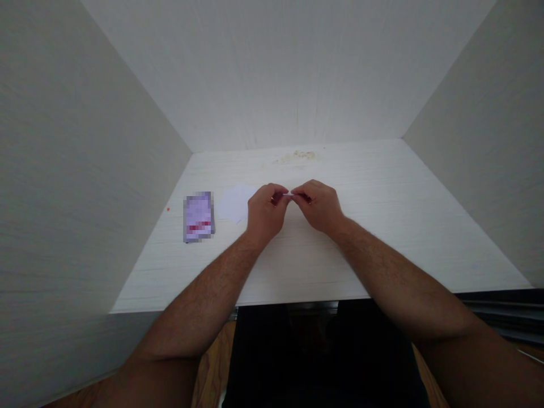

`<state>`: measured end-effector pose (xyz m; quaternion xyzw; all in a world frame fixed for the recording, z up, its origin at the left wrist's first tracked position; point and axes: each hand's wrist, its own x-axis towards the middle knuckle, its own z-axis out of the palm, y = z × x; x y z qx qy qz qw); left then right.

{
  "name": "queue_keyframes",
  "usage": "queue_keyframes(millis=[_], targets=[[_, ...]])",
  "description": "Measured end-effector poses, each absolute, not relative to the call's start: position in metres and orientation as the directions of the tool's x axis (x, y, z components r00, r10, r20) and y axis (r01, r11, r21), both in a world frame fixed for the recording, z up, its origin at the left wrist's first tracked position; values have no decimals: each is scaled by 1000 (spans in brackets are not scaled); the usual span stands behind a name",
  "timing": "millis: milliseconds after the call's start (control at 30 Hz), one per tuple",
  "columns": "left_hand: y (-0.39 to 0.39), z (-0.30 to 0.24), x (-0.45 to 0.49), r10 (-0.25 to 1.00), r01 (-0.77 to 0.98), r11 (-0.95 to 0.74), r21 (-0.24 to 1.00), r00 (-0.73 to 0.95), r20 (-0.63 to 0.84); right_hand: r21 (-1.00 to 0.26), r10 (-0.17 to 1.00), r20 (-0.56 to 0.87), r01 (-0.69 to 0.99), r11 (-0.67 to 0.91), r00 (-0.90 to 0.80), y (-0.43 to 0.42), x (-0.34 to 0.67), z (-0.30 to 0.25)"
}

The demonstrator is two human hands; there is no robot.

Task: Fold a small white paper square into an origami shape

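My left hand and my right hand meet fingertip to fingertip over the middle of the white table. Both are closed in a pinch on a small, thin white piece that looks like paper; only a sliver of it shows between the fingers. Just left of my left hand lie some loose white paper sheets, partly covered by that hand. Farther left is a flat purple rectangular item with a reddish band, its surface blurred out.
Pale panels enclose the table at the back, left and right. A brownish worn patch marks the table near the back panel. A tiny orange speck lies by the left panel. The table's front edge is close to my body.
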<state>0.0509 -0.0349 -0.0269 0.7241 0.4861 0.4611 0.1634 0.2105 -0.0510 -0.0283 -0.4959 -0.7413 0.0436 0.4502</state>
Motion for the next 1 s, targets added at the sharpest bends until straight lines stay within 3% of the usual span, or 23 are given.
queue_keyframes(millis=[200,400,667,1000], targets=[[-36,-24,51,908,436,-402,805,76,412,-561,775,628,646,517,-74,-51,210,-29],[-36,-24,49,867,450,-458,767,36,497,-603,797,603,635,484,-35,-50,210,-31],[-35,-29,49,875,350,-463,814,36,482,-644,803,596,604,469,12,-50,209,-31],[-35,-28,48,851,372,-502,781,51,523,-645,806,591,610,461,16,-50,208,-31]])
